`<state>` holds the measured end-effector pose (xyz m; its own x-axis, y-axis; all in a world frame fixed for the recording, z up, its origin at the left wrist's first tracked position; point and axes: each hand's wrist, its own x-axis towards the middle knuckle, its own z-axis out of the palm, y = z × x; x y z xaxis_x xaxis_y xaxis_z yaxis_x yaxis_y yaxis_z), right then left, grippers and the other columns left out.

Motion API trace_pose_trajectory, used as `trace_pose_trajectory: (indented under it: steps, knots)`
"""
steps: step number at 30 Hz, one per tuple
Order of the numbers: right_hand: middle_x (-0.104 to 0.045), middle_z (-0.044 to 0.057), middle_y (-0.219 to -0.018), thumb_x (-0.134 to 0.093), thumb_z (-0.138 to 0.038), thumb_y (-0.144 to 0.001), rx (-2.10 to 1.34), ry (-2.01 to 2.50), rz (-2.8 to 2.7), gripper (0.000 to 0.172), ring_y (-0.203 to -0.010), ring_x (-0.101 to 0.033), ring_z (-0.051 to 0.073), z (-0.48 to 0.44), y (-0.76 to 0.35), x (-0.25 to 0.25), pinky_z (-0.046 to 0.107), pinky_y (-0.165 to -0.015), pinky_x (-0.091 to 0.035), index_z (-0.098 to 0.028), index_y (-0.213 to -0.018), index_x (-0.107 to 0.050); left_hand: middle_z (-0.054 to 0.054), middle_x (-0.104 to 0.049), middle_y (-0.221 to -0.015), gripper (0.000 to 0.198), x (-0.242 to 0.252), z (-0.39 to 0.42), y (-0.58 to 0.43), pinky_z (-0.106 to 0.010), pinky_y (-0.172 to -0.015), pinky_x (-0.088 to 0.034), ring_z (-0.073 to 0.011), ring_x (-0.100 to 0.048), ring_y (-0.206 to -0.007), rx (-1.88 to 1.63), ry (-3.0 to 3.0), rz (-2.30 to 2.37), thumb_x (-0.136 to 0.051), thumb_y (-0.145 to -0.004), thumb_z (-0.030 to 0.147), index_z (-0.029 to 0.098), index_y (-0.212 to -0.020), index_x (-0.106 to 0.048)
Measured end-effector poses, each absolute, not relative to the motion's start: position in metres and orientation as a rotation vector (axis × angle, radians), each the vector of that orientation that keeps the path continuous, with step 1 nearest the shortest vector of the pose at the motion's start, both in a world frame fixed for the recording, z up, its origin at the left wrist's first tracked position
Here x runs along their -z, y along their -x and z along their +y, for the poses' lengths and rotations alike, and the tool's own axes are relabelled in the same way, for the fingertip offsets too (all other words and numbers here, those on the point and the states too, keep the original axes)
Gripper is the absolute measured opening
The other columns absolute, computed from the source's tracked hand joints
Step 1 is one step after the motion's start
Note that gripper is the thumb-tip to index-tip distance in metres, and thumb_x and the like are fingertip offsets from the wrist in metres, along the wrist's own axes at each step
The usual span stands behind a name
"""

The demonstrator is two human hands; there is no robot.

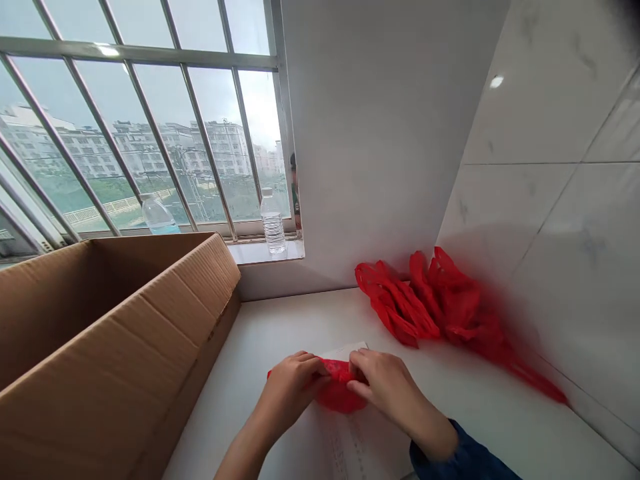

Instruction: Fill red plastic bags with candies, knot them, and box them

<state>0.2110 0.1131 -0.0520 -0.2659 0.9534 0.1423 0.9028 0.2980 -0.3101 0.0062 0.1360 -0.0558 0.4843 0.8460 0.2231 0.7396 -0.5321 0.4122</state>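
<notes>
My left hand (291, 385) and my right hand (384, 383) are both closed on a small red plastic bag (337, 387) at the near middle of the white counter (280, 333). The bag is bunched between my fingers and lies over a white sheet of paper (350, 427), whose far corner shows just beyond my hands. A pile of more red plastic bags (430, 303) lies in the corner to the far right, against the marble wall, about a hand's length from my right hand.
A large open cardboard box (125, 333) fills the left side, its flap close to my left arm. Two clear water bottles (273, 223) stand on the window sill behind metal bars. A marble wall (550, 200) bounds the right.
</notes>
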Motion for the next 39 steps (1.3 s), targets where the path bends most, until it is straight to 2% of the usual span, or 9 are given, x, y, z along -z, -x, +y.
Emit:
trace_pose_trajectory:
  steps: [7,10,13,16,23,25,28,31,39]
  knots:
    - [-0.069,0.001,-0.095,-0.073,-0.022,-0.081,-0.365,1.621,-2.181,0.016,-0.084,-0.066,0.019,0.108,-0.244,0.052,0.030,-0.073,-0.046,-0.022,-0.093,-0.063,0.000,-0.071,-0.089,0.021,0.035,0.141,0.028,-0.027,-0.072,-0.045,-0.0182,-0.065,-0.084,-0.970,-2.463,1.552,-0.054,-0.097,0.036,0.025,-0.087,-0.069]
    - [-0.062,0.014,-0.128,-0.089,-0.029,-0.063,-0.550,1.784,-2.323,0.065,-0.119,-0.058,0.036,0.094,-0.231,0.063,0.054,-0.097,-0.047,-0.021,-0.121,-0.061,0.000,-0.070,-0.091,0.021,0.021,0.134,0.042,-0.029,-0.076,-0.045,-0.0191,-0.065,-0.086,-1.273,-2.387,1.677,-0.055,-0.096,0.040,0.025,-0.090,-0.069]
    - [-0.029,0.023,-0.160,-0.097,-0.024,-0.046,-0.775,1.878,-2.526,0.120,-0.143,-0.025,0.053,0.083,-0.198,0.078,0.083,-0.099,-0.027,-0.029,-0.150,-0.038,-0.001,-0.069,-0.090,0.020,0.008,0.125,0.048,-0.030,-0.077,-0.046,-0.0195,-0.064,-0.084,-1.501,-2.265,1.760,-0.059,-0.094,0.042,0.025,-0.089,-0.069]
    - [-0.015,0.023,-0.163,-0.096,-0.014,-0.042,-0.824,1.936,-2.608,0.134,-0.145,-0.013,0.057,0.080,-0.170,0.091,0.088,-0.090,-0.029,-0.034,-0.155,-0.027,0.000,-0.070,-0.091,0.019,0.002,0.120,0.048,-0.029,-0.074,-0.048,-0.0195,-0.064,-0.084,-1.609,-2.157,1.786,-0.061,-0.093,0.042,0.025,-0.090,-0.070]
    - [-0.021,0.019,-0.163,-0.094,-0.033,-0.052,-0.762,1.801,-2.512,0.119,-0.147,-0.023,0.046,0.095,-0.197,0.095,0.068,-0.103,-0.041,-0.028,-0.154,-0.033,-0.001,-0.073,-0.087,0.021,0.010,0.120,0.031,-0.028,-0.072,-0.052,-0.0189,-0.068,-0.080,-1.527,-2.009,1.547,-0.062,-0.093,0.041,0.022,-0.091,-0.072]
    - [-0.043,0.018,-0.154,-0.086,-0.033,-0.068,-0.706,1.697,-2.433,0.085,-0.139,-0.044,0.037,0.096,-0.222,0.083,0.050,-0.106,-0.044,-0.022,-0.144,-0.049,-0.001,-0.074,-0.087,0.022,0.015,0.120,0.021,-0.027,-0.071,-0.053,-0.0186,-0.069,-0.080,-1.464,-1.964,1.462,-0.061,-0.093,0.041,0.022,-0.091,-0.072]
    - [-0.075,0.008,-0.102,-0.062,-0.030,-0.090,-0.402,1.806,-2.206,0.015,-0.096,-0.070,0.028,0.090,-0.250,0.055,0.038,-0.081,-0.052,-0.023,-0.100,-0.070,-0.002,-0.075,-0.090,0.021,0.022,0.120,0.006,-0.027,-0.073,-0.053,-0.0184,-0.069,-0.083,-1.355,-1.974,1.363,-0.058,-0.095,0.039,0.023,-0.092,-0.072]
    - [-0.071,0.001,-0.080,-0.050,-0.039,-0.098,-0.237,1.714,-1.966,0.025,-0.072,-0.067,0.023,0.084,-0.249,0.034,0.033,-0.065,-0.045,-0.025,-0.081,-0.063,-0.001,-0.074,-0.089,0.021,0.031,0.118,-0.009,-0.026,-0.072,-0.052,-0.0176,-0.069,-0.082,-1.253,-2.033,1.308,-0.056,-0.097,0.037,0.024,-0.090,-0.071]
    - [-0.071,0.000,-0.089,-0.057,-0.016,-0.091,-0.372,1.481,-1.949,0.011,-0.079,-0.066,0.020,0.105,-0.222,0.047,0.029,-0.071,-0.044,-0.024,-0.086,-0.063,-0.002,-0.072,-0.085,0.025,0.039,0.123,-0.019,-0.027,-0.073,-0.049,-0.0171,-0.066,-0.080,-1.077,-2.163,1.280,-0.051,-0.098,0.035,0.022,-0.085,-0.068]
